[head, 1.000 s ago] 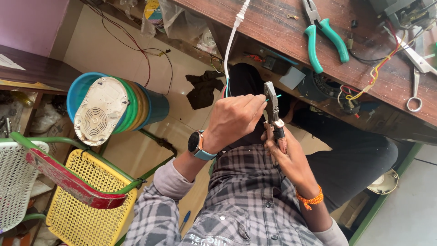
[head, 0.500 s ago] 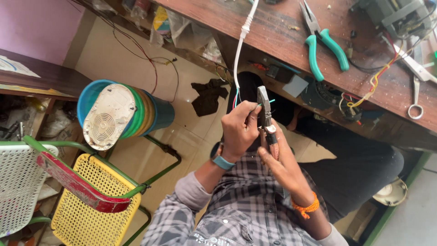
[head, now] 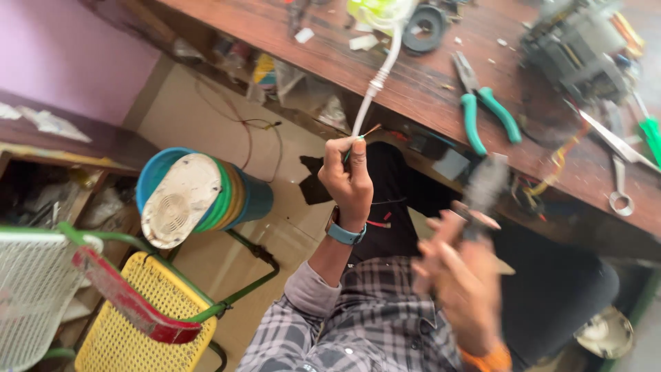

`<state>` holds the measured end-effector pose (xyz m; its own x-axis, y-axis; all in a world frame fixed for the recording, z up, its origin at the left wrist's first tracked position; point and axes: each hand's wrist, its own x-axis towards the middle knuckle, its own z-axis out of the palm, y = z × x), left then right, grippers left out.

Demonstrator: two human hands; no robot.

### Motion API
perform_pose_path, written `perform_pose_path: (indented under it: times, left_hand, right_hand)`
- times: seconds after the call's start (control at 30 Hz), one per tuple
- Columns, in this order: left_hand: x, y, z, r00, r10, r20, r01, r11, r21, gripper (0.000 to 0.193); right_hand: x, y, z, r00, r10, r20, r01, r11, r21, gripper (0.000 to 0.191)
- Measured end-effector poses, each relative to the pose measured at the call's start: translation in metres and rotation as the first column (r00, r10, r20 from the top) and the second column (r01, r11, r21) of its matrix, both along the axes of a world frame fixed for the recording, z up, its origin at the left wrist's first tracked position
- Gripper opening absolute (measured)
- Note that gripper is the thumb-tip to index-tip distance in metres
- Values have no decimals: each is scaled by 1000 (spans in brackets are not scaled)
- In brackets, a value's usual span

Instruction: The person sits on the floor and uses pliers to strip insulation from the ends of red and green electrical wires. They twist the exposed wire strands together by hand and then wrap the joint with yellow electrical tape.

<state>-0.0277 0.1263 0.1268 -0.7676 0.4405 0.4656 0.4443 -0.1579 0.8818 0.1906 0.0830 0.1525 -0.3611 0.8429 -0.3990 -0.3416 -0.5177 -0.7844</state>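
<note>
Pinching a white cable (head: 375, 83) w/ bared wire ends above the workbench (head: 441, 83), left hand (head: 349, 178) stays closed while blurred right hand (head: 461, 275) grips pliers (head: 482, 189); stripping looks partly done, joining left.

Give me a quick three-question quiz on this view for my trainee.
1. True or false: the left hand pinches the white cable near its stripped end.
2. What does the blurred right hand hold? A) scissors B) a dark plier-like tool C) a cup
3. What colour are the handles of the pliers lying on the bench?

Key: 1 true; 2 B; 3 green.
</note>
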Motion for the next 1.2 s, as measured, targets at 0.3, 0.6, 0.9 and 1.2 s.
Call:
perform_pose_path:
  times: [0.3, 0.6, 0.9, 1.2]
  left_hand:
    - [-43, -51, 24, 984, -156, 82, 161, 984, -71, 9]
    - [-31, -70, 74, 987, -158, 4, 147, 907, -396, 6]
    - [2, -46, 66, 828, -554, -84, 508, 806, -303, 4]
    - [12, -36, 71, 740, -622, 254, 655, 581, -484, 13]
  right_hand:
    - [240, 114, 23, 680, -456, 574, -135, 692, 709, 57]
    - [203, 184, 79, 30, -756, 654, -684, 462, 565, 43]
    - [47, 57, 68, 759, -292, 583, -507, 298, 809, 32]
    - [-9, 93, 50, 796, -272, 540, -585, -116, 803, 26]
